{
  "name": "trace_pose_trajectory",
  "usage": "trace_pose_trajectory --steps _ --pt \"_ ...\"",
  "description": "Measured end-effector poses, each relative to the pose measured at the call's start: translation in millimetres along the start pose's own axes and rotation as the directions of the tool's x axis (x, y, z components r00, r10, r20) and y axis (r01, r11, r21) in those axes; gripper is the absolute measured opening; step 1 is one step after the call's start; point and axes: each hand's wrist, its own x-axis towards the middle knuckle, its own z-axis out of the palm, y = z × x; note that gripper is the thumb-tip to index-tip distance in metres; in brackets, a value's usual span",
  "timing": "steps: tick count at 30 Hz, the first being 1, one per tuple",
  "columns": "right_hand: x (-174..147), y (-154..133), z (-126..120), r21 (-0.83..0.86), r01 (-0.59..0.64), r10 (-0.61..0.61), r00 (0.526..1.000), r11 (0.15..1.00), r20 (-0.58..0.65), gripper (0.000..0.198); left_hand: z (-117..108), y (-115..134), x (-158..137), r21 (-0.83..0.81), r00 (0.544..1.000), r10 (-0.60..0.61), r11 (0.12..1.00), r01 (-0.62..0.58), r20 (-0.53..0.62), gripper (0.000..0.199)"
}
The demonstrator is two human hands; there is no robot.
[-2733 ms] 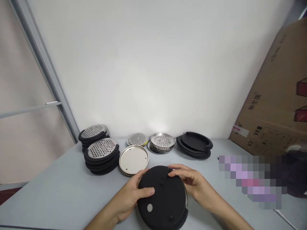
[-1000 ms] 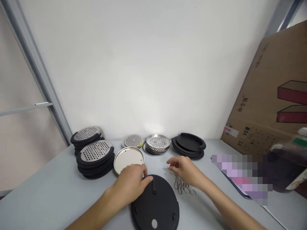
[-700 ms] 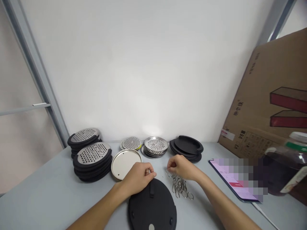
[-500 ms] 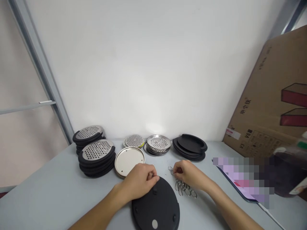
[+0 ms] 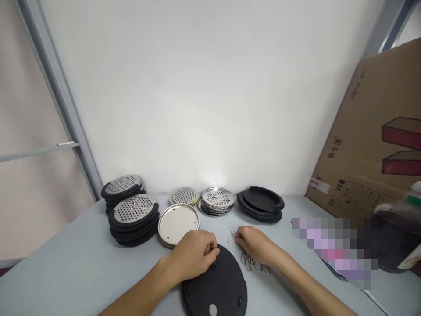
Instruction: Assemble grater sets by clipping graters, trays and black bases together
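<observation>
The left hand (image 5: 195, 256) and the right hand (image 5: 255, 245) are both bare. The left arm (image 5: 144, 287) and right arm (image 5: 305, 281) are bare too, as far up as they show. The arms look smooth and slim. The fingernails are too small to see well.

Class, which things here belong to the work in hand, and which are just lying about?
Likely work: black disc, metal rings, black-rimmed stacks, pale plate, perforated metal discs, black trays.
Probably lying about: cardboard box, jar, pixelated flat object, cable.
</observation>
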Motion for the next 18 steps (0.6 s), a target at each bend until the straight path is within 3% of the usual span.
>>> trace_pose_trajectory --steps 6,9,12,14,18 --pt "-5 -4 -3 0.024 0.028 -0.028 1.000 0.999 0.006 0.019 2 -1 0 0.007 1.000 0.005 1.000 -0.005 -0.026 0.010" --pt "-9 -8 -14 0.217 0.039 -0.044 0.999 0.975 0.018 0.022 3 -1 0 -0.030 0.997 -0.021 0.999 0.019 -0.073 0.011" --pt "-14 -15 -25 0.517 0.022 -0.087 0.991 0.856 0.102 0.026 5 1 -1 -0.124 0.989 -0.061 0.991 0.044 -0.135 0.006" --pt "-17 -20 -29 0.675 -0.018 -0.129 0.978 0.737 0.166 0.031 7 2 -1 -0.204 0.985 -0.064 0.979 0.031 -0.159 0.015" --pt "-21 -26 -28 0.852 -0.145 -0.208 0.936 0.503 0.283 0.037 10 6 -2 -0.315 0.987 -0.027 0.949 -0.025 -0.160 0.025"
